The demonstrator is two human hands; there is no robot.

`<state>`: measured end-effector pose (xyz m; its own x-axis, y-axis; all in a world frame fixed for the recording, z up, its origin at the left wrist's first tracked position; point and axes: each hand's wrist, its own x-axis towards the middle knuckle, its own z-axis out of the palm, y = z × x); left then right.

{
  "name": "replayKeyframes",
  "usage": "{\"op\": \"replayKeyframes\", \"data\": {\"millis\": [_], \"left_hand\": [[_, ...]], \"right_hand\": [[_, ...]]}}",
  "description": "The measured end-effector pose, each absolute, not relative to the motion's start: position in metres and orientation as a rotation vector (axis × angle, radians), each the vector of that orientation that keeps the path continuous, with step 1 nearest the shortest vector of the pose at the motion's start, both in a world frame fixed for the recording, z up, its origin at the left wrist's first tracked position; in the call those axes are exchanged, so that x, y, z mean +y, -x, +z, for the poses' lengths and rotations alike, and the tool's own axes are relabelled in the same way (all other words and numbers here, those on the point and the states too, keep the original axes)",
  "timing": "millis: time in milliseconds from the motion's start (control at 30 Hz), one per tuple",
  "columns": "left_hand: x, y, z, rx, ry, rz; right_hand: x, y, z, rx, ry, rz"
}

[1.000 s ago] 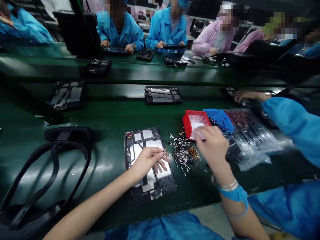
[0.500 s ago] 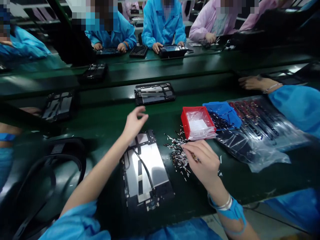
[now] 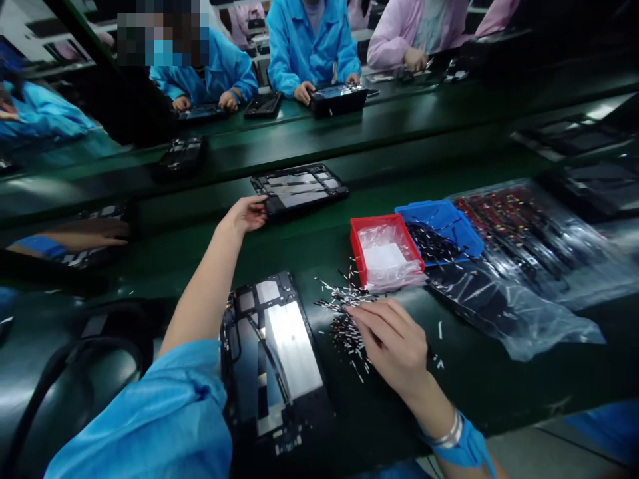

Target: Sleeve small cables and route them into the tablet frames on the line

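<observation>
My left hand point(image 3: 244, 214) reaches forward and has closed on the near left corner of an open tablet point(image 3: 302, 189), whose inside faces up. Nearer to me, a second open tablet point(image 3: 299, 342) lies under my left forearm, with a dark cable running along its pale plates. My right hand point(image 3: 394, 339) is pinched at the edge of a heap of small black-and-white strip parts point(image 3: 349, 332). What sits between those fingertips is too small to make out.
Right of the heap stand a red bin point(image 3: 355, 243) with a clear bag and a blue tray point(image 3: 459, 226) of black strips. Bagged flex cables point(image 3: 524, 233) lie beyond. At left are a black looped strap point(image 3: 64, 359) and another person's hand point(image 3: 94, 234). Co-workers sit opposite.
My left hand has moved forward and left from above the near tablet to the far tablet, which has turned slightly. My right hand stays pinched at the heap. The neighbour's right-hand arm has left view.
</observation>
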<state>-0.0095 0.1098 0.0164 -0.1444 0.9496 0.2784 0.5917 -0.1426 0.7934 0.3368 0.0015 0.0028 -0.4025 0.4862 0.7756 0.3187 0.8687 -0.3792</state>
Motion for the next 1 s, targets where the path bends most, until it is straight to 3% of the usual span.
{"op": "replayKeyframes", "data": {"millis": [167, 333, 500, 633, 833, 1000], "left_hand": [[0.061, -0.045, 0.033, 1.662, -1.143, 1.234], [-0.075, -0.11, 0.055, 1.62, -0.74, 1.586], [-0.224, -0.174, 0.048, 1.579, 0.004, 1.798], [-0.265, -0.216, 0.025, 1.502, 0.271, 1.907], [-0.266, -0.234, -0.009, 1.275, -0.029, 1.578], [-0.267, -0.231, -0.031, 0.805, -0.267, 1.124]], "right_hand": [[0.005, -0.342, 0.004, -1.995, 0.606, 0.185], [0.012, -0.36, 0.011, -1.745, 0.838, 0.179], [0.019, -0.362, 0.008, -1.509, 1.067, 0.421], [0.012, -0.349, 0.005, -1.414, 1.04, 0.662], [-0.025, -0.325, 0.027, -1.469, 0.923, 1.009], [-0.055, -0.291, 0.046, -1.762, 0.808, 1.576]]}}
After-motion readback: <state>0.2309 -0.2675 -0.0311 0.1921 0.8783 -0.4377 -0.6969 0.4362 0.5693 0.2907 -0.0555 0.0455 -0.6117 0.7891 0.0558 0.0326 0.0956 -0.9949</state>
